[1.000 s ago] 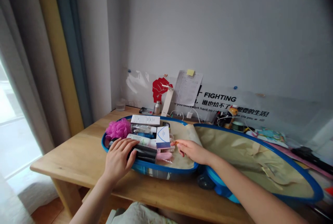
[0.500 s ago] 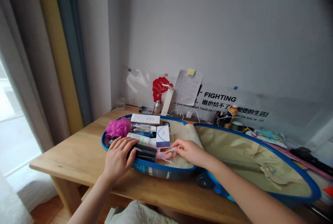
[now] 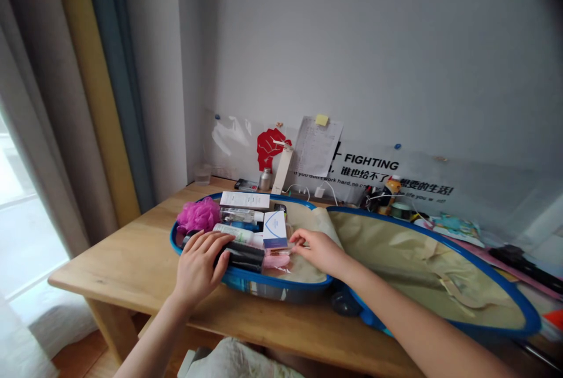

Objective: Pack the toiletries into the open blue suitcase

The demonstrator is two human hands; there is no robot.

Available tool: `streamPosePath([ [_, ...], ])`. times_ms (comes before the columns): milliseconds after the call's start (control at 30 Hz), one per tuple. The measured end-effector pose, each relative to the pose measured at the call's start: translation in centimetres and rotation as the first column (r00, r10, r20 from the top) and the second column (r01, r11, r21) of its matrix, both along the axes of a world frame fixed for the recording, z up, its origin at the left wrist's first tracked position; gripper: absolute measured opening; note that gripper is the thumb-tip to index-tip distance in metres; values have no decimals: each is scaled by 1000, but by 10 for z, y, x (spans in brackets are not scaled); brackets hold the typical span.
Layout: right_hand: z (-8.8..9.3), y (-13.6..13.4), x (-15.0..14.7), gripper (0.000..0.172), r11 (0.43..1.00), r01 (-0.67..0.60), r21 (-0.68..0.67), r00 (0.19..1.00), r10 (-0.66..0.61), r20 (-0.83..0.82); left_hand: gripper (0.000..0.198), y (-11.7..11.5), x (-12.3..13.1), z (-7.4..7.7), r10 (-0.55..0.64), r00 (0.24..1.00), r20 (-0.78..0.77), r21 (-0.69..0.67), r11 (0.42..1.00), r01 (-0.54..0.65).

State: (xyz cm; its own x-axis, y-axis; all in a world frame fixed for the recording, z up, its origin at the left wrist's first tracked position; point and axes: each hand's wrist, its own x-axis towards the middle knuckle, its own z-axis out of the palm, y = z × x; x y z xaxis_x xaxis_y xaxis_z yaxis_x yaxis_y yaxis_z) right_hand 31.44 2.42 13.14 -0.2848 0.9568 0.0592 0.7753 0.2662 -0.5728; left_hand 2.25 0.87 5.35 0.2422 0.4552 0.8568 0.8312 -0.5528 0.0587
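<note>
The left half of an open blue-rimmed suitcase [image 3: 285,285] holds toiletries. My left hand [image 3: 200,264] lies over a black cylindrical item [image 3: 246,256] near the front rim, fingers stretched out and resting on it. To the right, my right hand [image 3: 314,249] has its fingers pinched together beside a white-and-blue box [image 3: 275,230]. A thin stick, mostly hidden, appears to be at its fingertips, just above a pink item [image 3: 277,260]. Between the hands and the back rim are a white bottle [image 3: 237,233], a clear bottle [image 3: 240,215] and a long white box [image 3: 245,200].
A pink bath puff [image 3: 199,214] fills the left end of the case. Its other half [image 3: 396,249], beige-lined with straps, lies open to the right on the wooden table [image 3: 118,243]. Bottles, cables and a small metal canister [image 3: 264,179] stand along the wall.
My right hand has shifted slightly left and up toward the white-and-blue box. The thin orange-and-white stick, plain before, is now mostly hidden. My left hand stays on the black item.
</note>
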Motion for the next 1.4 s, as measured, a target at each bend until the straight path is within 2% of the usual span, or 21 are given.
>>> streamPosePath([
  [133,2,3,9,31,999,28,30,996,-25,-91,34,1,-1,-1,7,1000,-1,-7,1000,-7],
  [300,1,3,15,46,999,2,-33,973,-10,-230,35,0,0,-1,11,1000,3,-22,1000,-11],
  [367,0,4,15,47,998,-13,-55,956,-4,-293,35,0,0,-1,16,1000,7,-27,1000,-16],
  [467,0,6,15,40,998,-1,-62,928,-22,-372,35,0,0,-1,14,1000,12,-27,1000,-13],
  [567,2,7,16,39,996,29,-81,918,-59,-393,35,0,0,-1,11,1000,8,-21,1000,-11],
  [733,6,0,14,51,995,18,-95,956,-45,-289,35,0,0,0,11,1000,0,-14,1000,-11],
  [933,10,-7,7,43,1000,-25,-1,978,24,-209,35,-1,-1,-1,15,1000,19,-49,999,-14],
  [1200,8,-8,7,48,992,-84,-92,994,76,-84,35,-1,0,-1,13,1000,13,-27,1000,-12],
  [1400,2,-7,0,22,999,-36,-19,998,37,49,35,-1,-1,0,10,1000,13,-17,1000,-10],
])
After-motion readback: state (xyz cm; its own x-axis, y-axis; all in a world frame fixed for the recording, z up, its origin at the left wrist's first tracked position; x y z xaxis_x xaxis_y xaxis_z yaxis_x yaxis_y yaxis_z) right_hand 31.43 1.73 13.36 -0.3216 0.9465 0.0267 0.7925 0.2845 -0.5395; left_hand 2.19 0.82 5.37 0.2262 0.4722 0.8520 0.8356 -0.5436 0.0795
